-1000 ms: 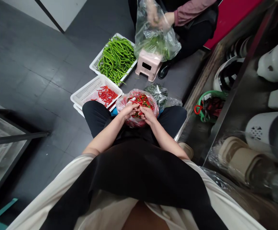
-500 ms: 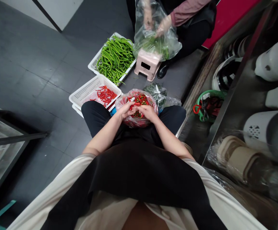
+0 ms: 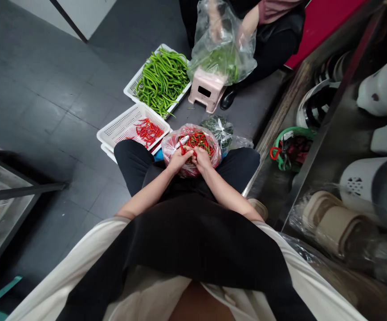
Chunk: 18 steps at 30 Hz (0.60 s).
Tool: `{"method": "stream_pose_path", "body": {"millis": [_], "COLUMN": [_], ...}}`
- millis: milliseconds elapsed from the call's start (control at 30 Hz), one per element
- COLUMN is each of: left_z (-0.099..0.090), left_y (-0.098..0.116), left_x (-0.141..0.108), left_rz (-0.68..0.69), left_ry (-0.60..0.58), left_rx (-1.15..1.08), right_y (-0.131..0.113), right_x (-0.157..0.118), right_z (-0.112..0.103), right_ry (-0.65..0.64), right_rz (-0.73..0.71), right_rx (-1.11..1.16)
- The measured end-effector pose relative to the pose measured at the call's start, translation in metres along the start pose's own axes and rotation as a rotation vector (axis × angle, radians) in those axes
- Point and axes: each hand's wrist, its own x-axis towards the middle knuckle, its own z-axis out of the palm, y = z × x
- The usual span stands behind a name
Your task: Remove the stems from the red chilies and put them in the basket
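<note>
A clear plastic bag (image 3: 213,157) full of red chilies (image 3: 200,139) with green stems rests between my knees. Over it, my left hand (image 3: 180,158) is closed on a red chili (image 3: 182,148) whose tip points up. My right hand (image 3: 201,158) meets it, fingers pinched around something I cannot make out, perhaps part of a red chili. To the left, a white basket (image 3: 116,129) holds loose red chilies (image 3: 148,131).
Behind stands a white basket (image 3: 131,87) of long green peppers (image 3: 163,80). Another person's hands work in a plastic bag (image 3: 223,58) on a pink stool (image 3: 206,84). A tied bag of greens (image 3: 220,129) lies nearby; at right are a green basket (image 3: 287,133) and a shelf (image 3: 333,129).
My hands have drawn together, and a red chili now stands up from my left fingers. The other person's hands have shifted inside their bag.
</note>
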Motion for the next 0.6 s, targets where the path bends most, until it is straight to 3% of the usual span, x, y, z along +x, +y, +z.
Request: {"method": "stream_pose_path", "body": {"millis": [167, 267, 367, 533, 600], "left_z": [-0.014, -0.024, -0.025, -0.019, -0.020], "left_y": [0.002, 0.004, 0.010, 0.024, 0.028], "left_x": [0.004, 0.003, 0.000, -0.010, -0.011], "left_rz": [-0.084, -0.058, 0.034, 0.136, 0.152], "left_ry": [0.039, -0.045, -0.122, -0.161, -0.166], "left_rx": [0.115, 0.280, 0.404, 0.567, 0.583], "right_y": [0.006, 0.002, -0.002, -0.005, -0.009], "right_x": [-0.004, -0.004, -0.004, 0.000, 0.002], "right_z": [-0.008, -0.017, -0.021, -0.031, -0.038], "right_ry": [0.013, -0.099, -0.173, -0.355, -0.390], "right_rz": [-0.196, -0.221, -0.134, 0.188, 0.223], "right_rx": [-0.210, -0.271, -0.262, -0.078, -0.205]}}
